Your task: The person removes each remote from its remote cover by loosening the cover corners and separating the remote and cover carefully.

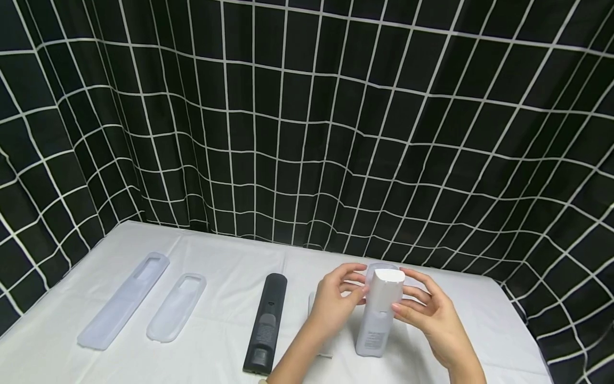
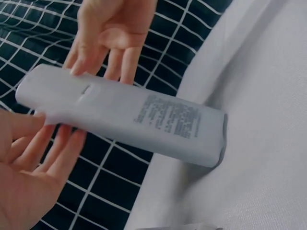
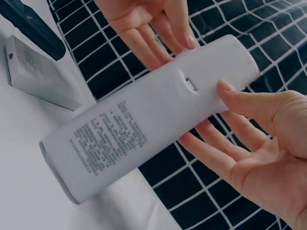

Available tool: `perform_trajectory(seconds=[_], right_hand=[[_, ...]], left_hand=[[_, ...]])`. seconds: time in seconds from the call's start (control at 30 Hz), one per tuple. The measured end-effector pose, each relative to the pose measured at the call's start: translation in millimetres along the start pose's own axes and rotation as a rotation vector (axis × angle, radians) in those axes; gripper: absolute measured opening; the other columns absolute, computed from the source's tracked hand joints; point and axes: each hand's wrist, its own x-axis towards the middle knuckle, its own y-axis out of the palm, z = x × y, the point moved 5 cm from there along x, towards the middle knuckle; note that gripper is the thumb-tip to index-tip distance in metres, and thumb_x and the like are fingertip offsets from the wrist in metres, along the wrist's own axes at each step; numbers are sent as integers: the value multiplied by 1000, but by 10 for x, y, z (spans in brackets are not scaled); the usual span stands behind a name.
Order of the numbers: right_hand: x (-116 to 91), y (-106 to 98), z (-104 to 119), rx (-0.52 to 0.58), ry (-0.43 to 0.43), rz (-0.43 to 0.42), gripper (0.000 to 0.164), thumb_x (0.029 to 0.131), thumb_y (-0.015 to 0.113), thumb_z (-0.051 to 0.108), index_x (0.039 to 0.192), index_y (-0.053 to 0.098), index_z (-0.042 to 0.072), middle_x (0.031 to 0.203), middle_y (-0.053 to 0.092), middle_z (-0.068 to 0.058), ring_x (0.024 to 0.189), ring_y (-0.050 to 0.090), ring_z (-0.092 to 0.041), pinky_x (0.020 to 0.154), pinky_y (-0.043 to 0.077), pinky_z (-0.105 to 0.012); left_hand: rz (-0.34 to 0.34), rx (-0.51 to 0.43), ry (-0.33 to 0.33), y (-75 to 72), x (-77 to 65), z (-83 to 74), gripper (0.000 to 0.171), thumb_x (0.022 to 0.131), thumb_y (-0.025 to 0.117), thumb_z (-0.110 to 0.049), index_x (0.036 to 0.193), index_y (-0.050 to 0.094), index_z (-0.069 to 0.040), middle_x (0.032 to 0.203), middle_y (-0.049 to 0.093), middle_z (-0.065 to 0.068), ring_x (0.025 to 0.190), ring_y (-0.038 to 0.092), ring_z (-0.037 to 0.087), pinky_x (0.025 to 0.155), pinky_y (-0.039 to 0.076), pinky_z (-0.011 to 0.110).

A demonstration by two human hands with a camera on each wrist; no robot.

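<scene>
A white remote control (image 1: 387, 298) stands tilted up from the table, its printed back and battery-cover notch showing in both wrist views. Behind its upper end is the rim of a translucent cover (image 1: 379, 265); the lower part looks frosted. My left hand (image 1: 336, 298) holds the upper part from the left, thumb on the near side and fingers behind. From the right, my right hand (image 1: 431, 314) pinches it, thumb beside the notch. The remote's lower end (image 2: 218, 141) is close to the white cloth.
Behind my left forearm lies another white remote (image 3: 38, 72), partly hidden in the head view. A black remote (image 1: 266, 325) lies face down left of it. Two translucent remote covers (image 1: 123, 301) (image 1: 177, 308) lie farther left. A black grid curtain (image 1: 288, 133) hangs behind the table.
</scene>
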Motion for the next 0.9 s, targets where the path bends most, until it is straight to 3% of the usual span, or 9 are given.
perform_trajectory(seconds=[0.23,0.43,0.67,0.9], right_hand=[[-21,-90,-104,7,62,25,65,91,66,-19,136,57,27,112,75,5,96,76,-11,83,63,-27],[-13,-93,-207,-58,116,36,51,90,70,-16,123,65,24,111,75,8,96,75,-11,83,62,-24],[-5,-89,-256,-64,135,25,50,88,75,-14,118,69,25,109,74,7,94,75,-15,79,63,-27],[28,-45,-230,-32,61,-98,55,82,74,-22,116,71,20,104,76,5,90,76,-13,77,64,-26]], left_hand=[[140,2,-66,-1,10,72,33,97,69,5,129,66,9,113,71,26,101,74,44,78,65,31],[185,-44,-96,-7,1,144,38,94,71,6,131,66,8,117,71,24,98,76,31,80,65,31],[172,23,-75,35,-1,237,55,85,81,8,137,66,-3,115,73,19,89,73,11,82,61,21],[73,97,-16,52,-8,237,55,85,83,6,136,69,-6,112,75,17,90,76,19,80,59,19]])
